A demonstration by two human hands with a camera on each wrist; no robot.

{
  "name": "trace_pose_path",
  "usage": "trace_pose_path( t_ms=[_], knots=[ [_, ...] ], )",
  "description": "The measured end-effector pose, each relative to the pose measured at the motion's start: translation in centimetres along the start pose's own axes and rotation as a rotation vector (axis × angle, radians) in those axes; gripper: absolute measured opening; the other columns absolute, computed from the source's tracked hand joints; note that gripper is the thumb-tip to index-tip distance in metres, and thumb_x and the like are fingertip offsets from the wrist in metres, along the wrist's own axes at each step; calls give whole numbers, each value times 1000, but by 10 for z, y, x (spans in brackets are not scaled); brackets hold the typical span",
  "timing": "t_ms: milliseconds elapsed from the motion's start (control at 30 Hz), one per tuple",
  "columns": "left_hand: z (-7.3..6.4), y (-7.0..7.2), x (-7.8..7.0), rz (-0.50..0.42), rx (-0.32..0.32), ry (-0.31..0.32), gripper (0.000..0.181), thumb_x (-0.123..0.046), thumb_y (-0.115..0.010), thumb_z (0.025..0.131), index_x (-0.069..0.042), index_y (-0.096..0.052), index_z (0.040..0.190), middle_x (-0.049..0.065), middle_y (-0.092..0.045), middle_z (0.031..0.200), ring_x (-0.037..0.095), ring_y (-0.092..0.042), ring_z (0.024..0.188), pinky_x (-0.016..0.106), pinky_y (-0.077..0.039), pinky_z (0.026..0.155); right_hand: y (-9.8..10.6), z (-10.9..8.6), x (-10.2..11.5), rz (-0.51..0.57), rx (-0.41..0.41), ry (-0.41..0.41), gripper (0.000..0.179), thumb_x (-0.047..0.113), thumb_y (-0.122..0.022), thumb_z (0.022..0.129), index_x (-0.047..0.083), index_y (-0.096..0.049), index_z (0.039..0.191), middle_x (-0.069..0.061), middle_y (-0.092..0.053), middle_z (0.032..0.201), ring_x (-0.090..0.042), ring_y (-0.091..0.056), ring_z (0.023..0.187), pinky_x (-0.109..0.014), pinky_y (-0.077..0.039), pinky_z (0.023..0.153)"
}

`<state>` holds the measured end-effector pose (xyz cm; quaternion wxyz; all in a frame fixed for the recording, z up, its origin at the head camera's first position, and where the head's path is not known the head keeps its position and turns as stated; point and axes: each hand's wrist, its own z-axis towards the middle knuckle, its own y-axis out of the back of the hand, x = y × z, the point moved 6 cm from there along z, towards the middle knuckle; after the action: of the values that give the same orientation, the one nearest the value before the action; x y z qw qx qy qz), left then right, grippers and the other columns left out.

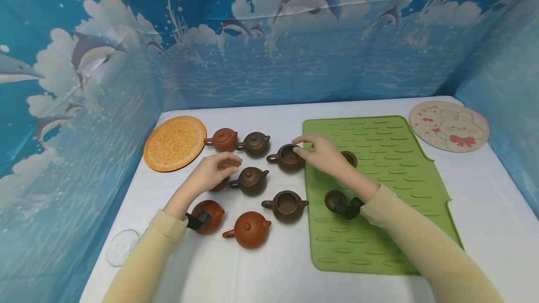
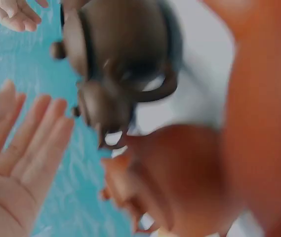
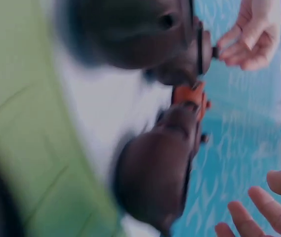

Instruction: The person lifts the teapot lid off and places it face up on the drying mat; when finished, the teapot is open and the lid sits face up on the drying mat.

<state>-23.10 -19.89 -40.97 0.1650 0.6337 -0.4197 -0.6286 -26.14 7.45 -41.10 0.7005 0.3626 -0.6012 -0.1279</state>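
My left hand [image 1: 212,172] hovers with relaxed fingers over a reddish-brown teapot [image 1: 221,184], which it partly hides, left of a lidded dark brown teapot [image 1: 251,181]. Nothing is in its grasp; the fingers look straight in the left wrist view. My right hand [image 1: 323,152] is above the mat's left edge, its fingertips overlapping the rim of a lidless dark teapot [image 1: 290,159]. It holds nothing, with fingers spread in the right wrist view. Nearer me stands another lidless dark teapot [image 1: 287,206]. Two dark round lids [image 1: 334,199] lie on the green mat [image 1: 404,242], one partly behind my right wrist.
Lidded teapots stand around: a red one [image 1: 224,139] and a dark one [image 1: 256,144] at the back, two red ones [image 1: 250,230] in front. An orange-slice mat [image 1: 174,144] lies back left, a bunny mat [image 1: 448,126] back right, a clear disc [image 1: 122,248] front left.
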Motion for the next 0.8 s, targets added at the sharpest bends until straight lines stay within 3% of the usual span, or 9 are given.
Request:
trace_pose_path(
  t_ms=[267, 600, 800],
  knots=[
    [-8, 14, -9, 47, 42, 11, 27, -15, -67, 94, -9, -65, 121, 12, -69, 120, 25, -67, 111, 41, -54, 95, -39, 22, 46, -14, 141, 113, 29, 20, -63, 96, 8, -68, 122, -11, -66, 127, -30, -60, 119, -45, -49, 99],
    [-2, -9, 0, 207, 202, 49, 26, -13, -71, 91, -4, -64, 113, 9, -73, 105, 21, -69, 99, 36, -56, 84, -76, 33, 78, -98, 329, 196, 27, 17, -67, 94, 8, -69, 119, -7, -68, 123, -27, -62, 117, -39, -52, 96],
    [1, -18, 0, 284, 186, 30, 23, -12, -73, 89, -7, -61, 108, 7, -74, 101, 20, -70, 96, 38, -55, 86, -95, 33, 84, -177, 385, 213, 26, 18, -69, 92, 11, -70, 117, -7, -67, 122, -24, -62, 117, -38, -51, 98]
  ],
)
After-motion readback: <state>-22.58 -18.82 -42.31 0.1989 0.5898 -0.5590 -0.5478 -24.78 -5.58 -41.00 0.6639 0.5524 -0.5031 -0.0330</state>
